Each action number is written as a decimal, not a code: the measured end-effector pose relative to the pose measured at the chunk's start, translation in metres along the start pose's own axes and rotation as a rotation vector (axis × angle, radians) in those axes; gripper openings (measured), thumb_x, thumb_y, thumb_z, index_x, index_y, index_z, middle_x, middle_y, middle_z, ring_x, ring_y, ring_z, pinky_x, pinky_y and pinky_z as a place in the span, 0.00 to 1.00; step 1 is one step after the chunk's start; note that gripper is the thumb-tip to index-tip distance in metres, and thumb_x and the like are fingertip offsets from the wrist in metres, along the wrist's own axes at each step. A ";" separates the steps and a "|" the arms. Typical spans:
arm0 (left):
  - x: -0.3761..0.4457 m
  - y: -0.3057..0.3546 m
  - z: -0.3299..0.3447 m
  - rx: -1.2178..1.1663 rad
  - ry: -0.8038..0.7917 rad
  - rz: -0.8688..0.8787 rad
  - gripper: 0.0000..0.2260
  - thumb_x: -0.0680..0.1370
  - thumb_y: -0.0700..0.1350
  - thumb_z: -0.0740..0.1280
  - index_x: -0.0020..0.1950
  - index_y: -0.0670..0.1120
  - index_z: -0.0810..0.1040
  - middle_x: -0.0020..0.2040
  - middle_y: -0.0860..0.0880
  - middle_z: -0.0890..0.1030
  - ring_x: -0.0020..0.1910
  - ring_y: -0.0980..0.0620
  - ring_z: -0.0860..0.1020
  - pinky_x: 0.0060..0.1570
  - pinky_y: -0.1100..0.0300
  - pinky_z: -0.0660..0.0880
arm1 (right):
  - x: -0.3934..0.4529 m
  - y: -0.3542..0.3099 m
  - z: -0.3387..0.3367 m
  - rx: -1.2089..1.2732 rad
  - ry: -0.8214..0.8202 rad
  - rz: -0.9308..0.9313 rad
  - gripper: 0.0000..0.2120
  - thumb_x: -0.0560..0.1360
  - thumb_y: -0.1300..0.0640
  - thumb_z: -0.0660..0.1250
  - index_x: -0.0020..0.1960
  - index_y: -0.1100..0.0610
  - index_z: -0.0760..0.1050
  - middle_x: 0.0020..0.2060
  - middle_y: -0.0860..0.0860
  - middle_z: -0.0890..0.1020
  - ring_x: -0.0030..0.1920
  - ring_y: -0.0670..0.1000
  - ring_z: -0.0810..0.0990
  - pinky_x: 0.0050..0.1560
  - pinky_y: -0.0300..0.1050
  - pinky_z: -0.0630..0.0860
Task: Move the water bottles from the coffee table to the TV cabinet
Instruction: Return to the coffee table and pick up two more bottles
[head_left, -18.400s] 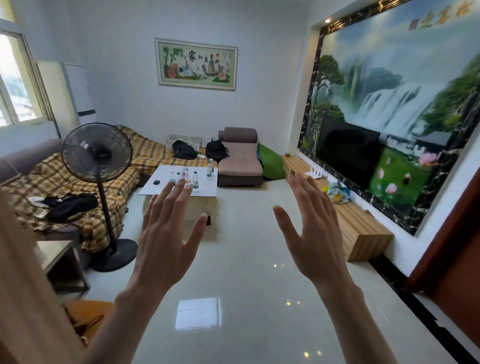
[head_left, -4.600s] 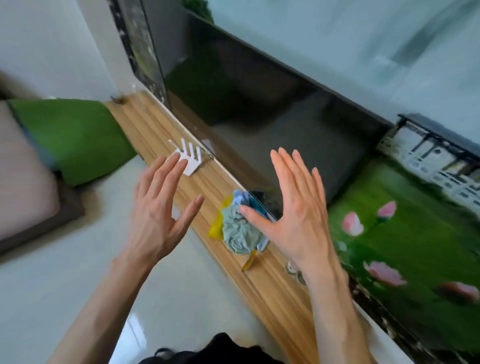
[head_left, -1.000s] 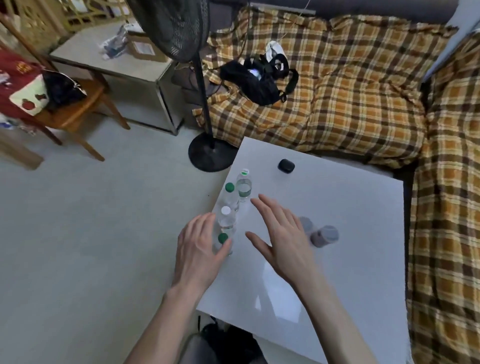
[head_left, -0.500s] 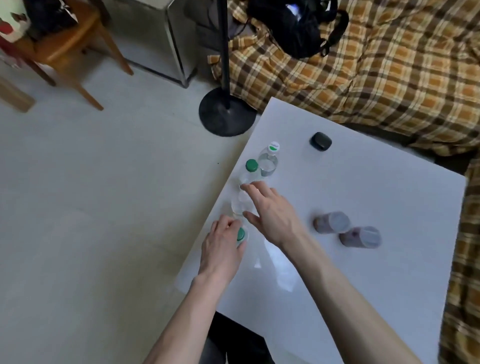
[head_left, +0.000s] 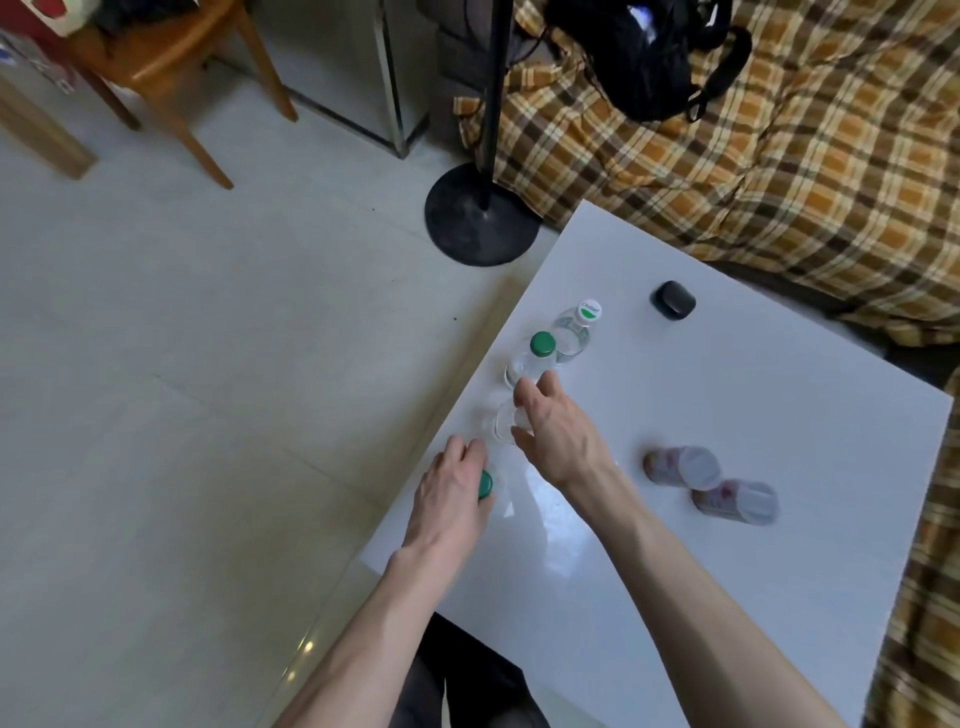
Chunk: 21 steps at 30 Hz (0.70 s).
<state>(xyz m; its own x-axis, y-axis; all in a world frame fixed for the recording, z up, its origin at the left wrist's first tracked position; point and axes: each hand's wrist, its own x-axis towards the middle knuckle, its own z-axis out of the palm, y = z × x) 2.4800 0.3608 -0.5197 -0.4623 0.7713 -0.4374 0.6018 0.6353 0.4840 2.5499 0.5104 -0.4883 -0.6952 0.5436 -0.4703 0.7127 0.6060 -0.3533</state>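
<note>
Several clear water bottles stand in a row along the left edge of the white coffee table (head_left: 727, 545). My left hand (head_left: 449, 499) is closed around the nearest bottle (head_left: 488, 486), whose green cap shows beside my fingers. My right hand (head_left: 558, 434) wraps the second bottle (head_left: 498, 423), its cap hidden under my palm. Beyond them stand a green-capped bottle (head_left: 535, 356) and a white-capped bottle (head_left: 576, 330), both untouched. The TV cabinet is out of view.
Two pinkish drink bottles (head_left: 680, 467) (head_left: 737, 501) stand at mid-table, and a small black case (head_left: 672, 306) at the far side. A fan's black base (head_left: 480, 223) stands on the floor beyond the table. A plaid sofa with a black bag (head_left: 649, 57) lies behind; a wooden chair (head_left: 166, 67) far left.
Over the last second both hands came down onto the row of bottles and closed, the left on the nearest, the right on the second. The view has drawn closer.
</note>
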 end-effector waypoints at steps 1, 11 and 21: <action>-0.004 -0.002 -0.003 -0.006 0.008 -0.010 0.11 0.78 0.41 0.70 0.58 0.45 0.72 0.57 0.46 0.72 0.51 0.42 0.78 0.44 0.58 0.65 | -0.006 0.000 -0.004 0.026 0.030 -0.001 0.14 0.78 0.61 0.67 0.61 0.62 0.69 0.58 0.58 0.70 0.47 0.64 0.78 0.44 0.58 0.78; -0.085 0.001 -0.087 -0.155 0.210 -0.114 0.09 0.78 0.42 0.71 0.54 0.42 0.74 0.54 0.46 0.73 0.49 0.43 0.77 0.46 0.54 0.69 | -0.094 -0.050 -0.081 0.111 0.254 -0.193 0.11 0.76 0.61 0.69 0.58 0.61 0.73 0.53 0.54 0.72 0.41 0.57 0.73 0.38 0.50 0.73; -0.214 -0.019 -0.183 -0.276 0.739 -0.225 0.10 0.76 0.45 0.75 0.50 0.46 0.76 0.48 0.52 0.74 0.43 0.52 0.75 0.41 0.61 0.64 | -0.144 -0.146 -0.112 0.177 0.313 -0.535 0.10 0.79 0.55 0.71 0.58 0.56 0.77 0.51 0.48 0.72 0.40 0.53 0.79 0.40 0.43 0.67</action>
<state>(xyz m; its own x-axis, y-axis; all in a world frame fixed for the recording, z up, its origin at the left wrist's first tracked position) 2.4487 0.1909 -0.2963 -0.9207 0.3897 0.0192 0.3060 0.6906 0.6553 2.5354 0.4088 -0.2780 -0.9340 0.3528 0.0560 0.2464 0.7498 -0.6140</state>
